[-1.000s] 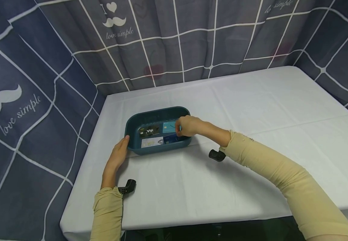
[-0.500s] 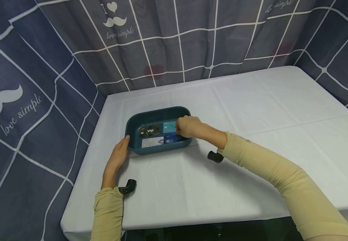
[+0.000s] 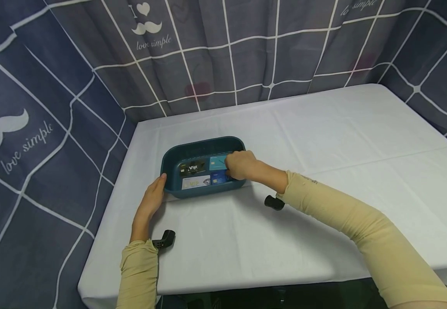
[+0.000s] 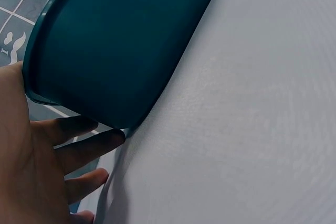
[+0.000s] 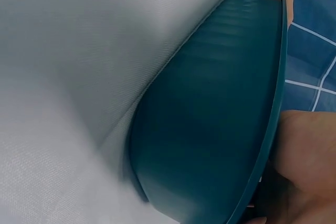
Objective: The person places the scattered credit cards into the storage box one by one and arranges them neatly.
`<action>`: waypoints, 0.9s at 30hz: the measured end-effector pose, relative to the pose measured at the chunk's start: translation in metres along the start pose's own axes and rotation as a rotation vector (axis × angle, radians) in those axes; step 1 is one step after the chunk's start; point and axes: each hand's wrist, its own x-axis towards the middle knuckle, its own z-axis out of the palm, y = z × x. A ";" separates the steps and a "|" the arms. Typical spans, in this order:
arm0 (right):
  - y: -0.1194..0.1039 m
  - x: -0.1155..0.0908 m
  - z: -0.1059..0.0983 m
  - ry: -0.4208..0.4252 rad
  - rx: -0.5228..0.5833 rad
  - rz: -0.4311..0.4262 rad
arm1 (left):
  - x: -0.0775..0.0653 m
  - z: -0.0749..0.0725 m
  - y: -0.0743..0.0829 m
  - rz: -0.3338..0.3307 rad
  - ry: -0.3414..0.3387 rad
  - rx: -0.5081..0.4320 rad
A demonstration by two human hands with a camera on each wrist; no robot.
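Observation:
A dark teal plastic tray [image 3: 204, 191] stands on the white-covered table, with several cards lying flat inside. A black Vip card [image 3: 193, 168] and a light blue card [image 3: 217, 162] are in the far row. Nearer lie a white VIP card [image 3: 196, 182] and a dark blue card [image 3: 219, 177]. My left hand [image 3: 154, 195] rests against the tray's left end, its fingers [image 4: 92, 148] spread along the outer wall. Reaching over the right side, my right hand [image 3: 240, 164] has bent fingers down at the dark blue card's right end. Its fingertips are hidden, so I cannot tell whether they pinch the card.
White cloth [image 3: 323, 171] covers the table around the tray. A dark grid-patterned curtain [image 3: 246, 56] hangs along the back and both sides. A small black wrist camera [image 3: 164, 239] sits at the left cuff, another black camera [image 3: 275, 202] at the right.
The dark blue card has gone from a darker, tilted look to lying flat beside the white one. My right hand has shifted slightly toward me; the left hand and tray stay put.

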 end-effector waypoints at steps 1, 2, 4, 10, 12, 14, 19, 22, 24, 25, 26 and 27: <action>0.000 0.000 0.000 0.001 -0.005 -0.004 | 0.000 0.000 0.000 0.000 0.001 -0.001; 0.000 -0.001 0.000 0.001 -0.010 -0.007 | 0.000 0.000 0.000 -0.001 0.001 -0.001; 0.000 -0.001 0.000 0.003 -0.020 -0.009 | 0.000 0.000 0.000 0.000 0.000 -0.002; 0.000 0.002 0.002 0.021 -0.050 0.009 | 0.000 0.000 -0.001 0.011 0.006 -0.004; 0.000 0.003 0.003 0.022 -0.062 0.017 | 0.000 0.000 -0.001 0.006 0.005 0.002; -0.001 0.004 0.004 0.023 -0.069 0.024 | 0.000 0.000 -0.001 0.002 0.003 0.008; -0.001 0.005 0.005 0.028 -0.067 0.033 | 0.000 0.000 0.000 -0.001 -0.003 0.005; -0.001 0.004 0.004 0.036 -0.060 0.031 | 0.000 0.000 0.000 -0.001 0.000 0.000; 0.000 0.004 0.004 0.042 -0.052 0.029 | 0.000 0.000 0.000 -0.002 0.000 0.004; 0.000 0.004 0.004 0.045 -0.048 0.029 | 0.000 0.001 0.000 -0.003 0.002 0.004; 0.000 0.004 0.005 0.047 -0.043 0.029 | 0.000 0.001 0.000 -0.004 0.004 0.004; 0.000 0.004 0.005 0.049 -0.040 0.029 | 0.000 0.001 0.000 -0.005 0.004 0.004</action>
